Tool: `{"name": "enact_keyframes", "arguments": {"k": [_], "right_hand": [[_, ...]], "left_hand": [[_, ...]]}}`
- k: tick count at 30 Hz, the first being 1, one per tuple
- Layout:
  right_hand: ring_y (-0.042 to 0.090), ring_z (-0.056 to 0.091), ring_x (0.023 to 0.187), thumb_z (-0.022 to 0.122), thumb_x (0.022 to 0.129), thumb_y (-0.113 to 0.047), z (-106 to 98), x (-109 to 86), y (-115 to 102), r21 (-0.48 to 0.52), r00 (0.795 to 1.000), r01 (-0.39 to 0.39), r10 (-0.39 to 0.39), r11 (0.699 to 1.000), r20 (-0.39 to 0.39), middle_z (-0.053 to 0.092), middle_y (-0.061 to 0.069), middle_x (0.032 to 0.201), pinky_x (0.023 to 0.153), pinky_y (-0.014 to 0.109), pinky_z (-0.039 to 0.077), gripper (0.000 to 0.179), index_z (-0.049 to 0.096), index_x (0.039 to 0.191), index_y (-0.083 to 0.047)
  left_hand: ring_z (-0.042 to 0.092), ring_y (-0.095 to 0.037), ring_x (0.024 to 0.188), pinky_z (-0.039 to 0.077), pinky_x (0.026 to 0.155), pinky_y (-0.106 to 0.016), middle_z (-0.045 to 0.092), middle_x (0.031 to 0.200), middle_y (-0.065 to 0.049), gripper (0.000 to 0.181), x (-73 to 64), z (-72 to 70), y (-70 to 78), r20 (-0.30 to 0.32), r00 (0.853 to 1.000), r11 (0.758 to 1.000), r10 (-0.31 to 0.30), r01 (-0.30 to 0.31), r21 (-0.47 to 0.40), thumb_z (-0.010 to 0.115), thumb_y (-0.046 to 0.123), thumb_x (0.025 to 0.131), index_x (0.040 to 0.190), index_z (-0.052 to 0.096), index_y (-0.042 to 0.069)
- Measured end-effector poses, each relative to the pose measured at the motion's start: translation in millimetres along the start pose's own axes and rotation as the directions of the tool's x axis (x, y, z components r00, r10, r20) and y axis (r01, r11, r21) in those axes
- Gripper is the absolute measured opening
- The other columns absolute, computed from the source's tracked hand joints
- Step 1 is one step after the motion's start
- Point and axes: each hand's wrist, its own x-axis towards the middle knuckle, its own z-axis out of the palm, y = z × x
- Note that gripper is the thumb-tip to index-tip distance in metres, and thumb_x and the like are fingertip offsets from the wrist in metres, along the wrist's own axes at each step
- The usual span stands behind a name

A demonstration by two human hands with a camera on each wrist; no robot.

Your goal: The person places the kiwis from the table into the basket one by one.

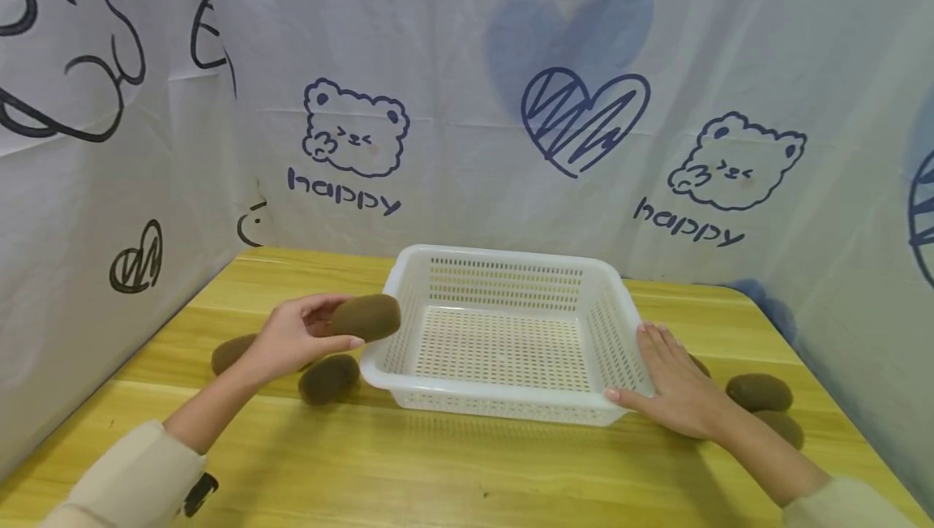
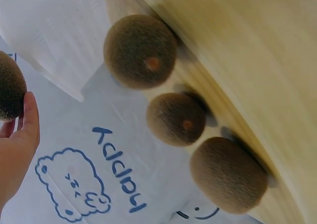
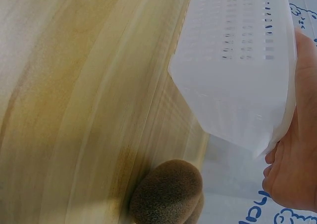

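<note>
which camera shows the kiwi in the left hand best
The head view: it shows most of the kiwi in the left hand, with only the end toward the palm hidden. The left wrist view shows just part of it, cut off by the picture's left edge. The right wrist view does not show it.

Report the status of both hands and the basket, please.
Left hand holding kiwi near basket. Right hand touching its right side. No kiwis inside; nothing seen blocking its opening.
</note>
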Motion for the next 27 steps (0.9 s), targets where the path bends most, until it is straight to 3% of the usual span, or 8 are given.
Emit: {"name": "enact_keyframes", "arguments": {"k": [7, 19, 27], "right_hand": [[0.049, 0.007, 0.138, 0.057, 0.083, -0.056, 0.4, -0.2, -0.2, 0.002, 1.0, -0.003, 0.003, 1.0, 0.0, 0.007, 0.034, 0.15, 0.11, 0.063, 0.01, 0.104, 0.009, 0.143, 0.014], [0.049, 0.006, 0.139, 0.057, 0.083, -0.056, 1.1, -0.3, -0.3, 0.002, 1.0, -0.006, 0.006, 1.0, -0.002, 0.007, 0.034, 0.15, 0.111, 0.063, 0.01, 0.104, 0.009, 0.143, 0.014], [0.049, 0.007, 0.138, 0.057, 0.082, -0.056, 1.0, -0.5, -0.4, 0.0, 1.0, -0.008, 0.008, 1.0, 0.0, 0.007, 0.034, 0.15, 0.111, 0.063, 0.011, 0.104, 0.009, 0.143, 0.014]], "left_hand": [[0.063, -0.032, 0.101, 0.055, 0.084, -0.031, 0.061, 0.114, -0.023, 0.058, 10.6, 14.5, 6.9, 0.029, 0.998, 0.997, 0.061, -0.06, -0.045, 0.077, 0.016, 0.075, 0.123, 0.054, -0.007], [0.064, -0.032, 0.102, 0.056, 0.083, -0.034, 0.062, 0.115, -0.023, 0.058, 22.4, 36.3, 20.0, 0.071, 0.995, 0.997, 0.067, -0.063, -0.053, 0.078, 0.019, 0.075, 0.123, 0.055, -0.005], [0.064, -0.03, 0.099, 0.056, 0.08, -0.032, 0.063, 0.111, -0.019, 0.054, 29.4, 49.2, 20.5, 0.065, 0.995, 0.997, 0.073, -0.073, -0.005, 0.078, 0.015, 0.073, 0.12, 0.058, -0.002]]}}
